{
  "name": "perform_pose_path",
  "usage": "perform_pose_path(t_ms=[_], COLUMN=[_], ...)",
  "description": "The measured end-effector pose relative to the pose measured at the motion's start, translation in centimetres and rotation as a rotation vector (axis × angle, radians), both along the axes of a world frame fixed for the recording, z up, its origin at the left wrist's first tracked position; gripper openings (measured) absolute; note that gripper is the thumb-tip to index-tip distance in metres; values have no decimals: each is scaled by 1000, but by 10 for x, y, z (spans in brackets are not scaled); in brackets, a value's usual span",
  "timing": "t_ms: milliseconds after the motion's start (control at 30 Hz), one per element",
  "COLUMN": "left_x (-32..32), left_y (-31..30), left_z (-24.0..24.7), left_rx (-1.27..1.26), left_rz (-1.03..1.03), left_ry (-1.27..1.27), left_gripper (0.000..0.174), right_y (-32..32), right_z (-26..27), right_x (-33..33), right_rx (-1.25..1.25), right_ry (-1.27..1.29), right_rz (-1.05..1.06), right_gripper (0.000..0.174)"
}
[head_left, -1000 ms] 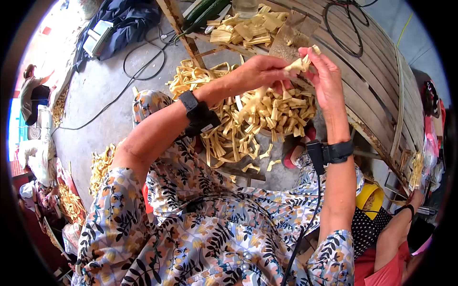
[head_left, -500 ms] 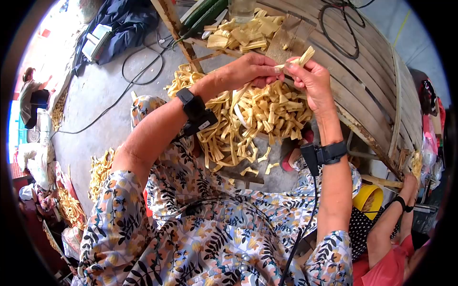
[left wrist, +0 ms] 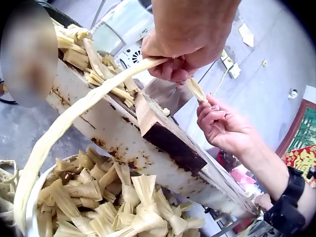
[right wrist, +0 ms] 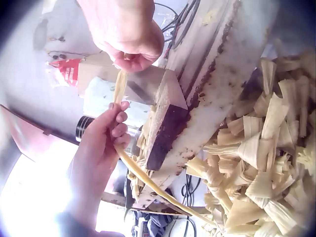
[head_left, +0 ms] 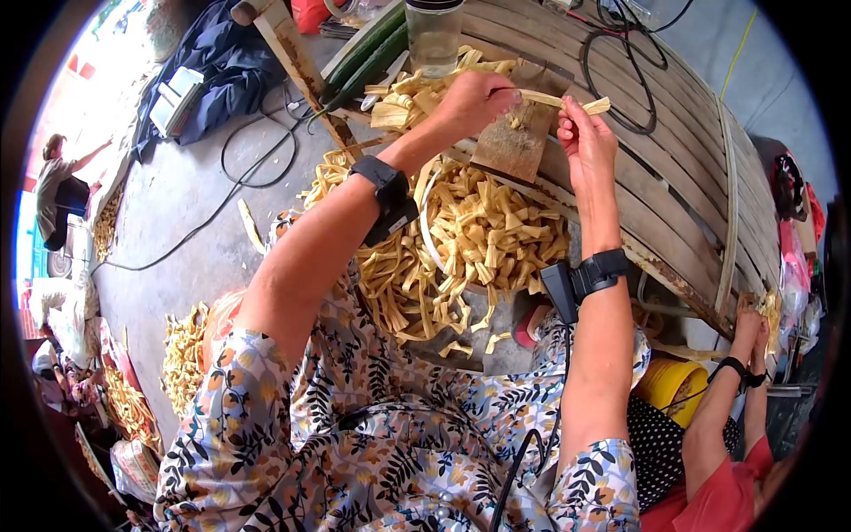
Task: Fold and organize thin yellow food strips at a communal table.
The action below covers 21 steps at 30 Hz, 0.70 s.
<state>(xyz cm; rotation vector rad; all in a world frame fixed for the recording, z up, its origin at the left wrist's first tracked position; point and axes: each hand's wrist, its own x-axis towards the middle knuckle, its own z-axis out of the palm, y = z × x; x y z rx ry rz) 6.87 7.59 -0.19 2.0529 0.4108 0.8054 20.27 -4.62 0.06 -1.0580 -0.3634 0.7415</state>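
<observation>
A long pale yellow strip point(head_left: 538, 97) runs between my two hands above the slatted bench. My left hand point(head_left: 479, 102) grips it with curled fingers, and its long tail point(left wrist: 74, 111) hangs from that hand in the left wrist view. My right hand point(head_left: 587, 142) pinches it near its short flared end point(head_left: 598, 105). Below my hands, a white-rimmed container point(head_left: 429, 232) is heaped with knotted strips point(head_left: 496, 222). Just beneath the stretched strip a small wooden block point(head_left: 514, 142) sits at the bench edge.
On the slatted bench point(head_left: 665, 168) are flat yellow pieces point(head_left: 399, 111), a glass jar point(head_left: 434, 40), dark green cucumbers point(head_left: 368, 53) and a looped black cable point(head_left: 651, 97). Loose strips point(head_left: 377, 288) lie beside the container. At right, another person's hands point(head_left: 752, 324) are near a yellow bucket point(head_left: 669, 390).
My hands have moved apart and up over the bench, the left one going left. The flared piece, earlier bunched between close hands, is now drawn out as a straight strip. The head view has shifted.
</observation>
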Motion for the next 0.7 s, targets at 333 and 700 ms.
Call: perform_pose_path(t_ms=[333,700], left_x=[16,2], left_y=[7,7], left_z=[-9,-13], left_rx=[-16,-219], left_rz=[77,26], left_ry=[47,98], left_gripper=[18,20], right_y=[14,-3], right_z=[-7,-16], right_x=[7,5], right_rx=[10,-276], right_ry=[36,-242], right_rz=[-70,-113], right_gripper=[15,18])
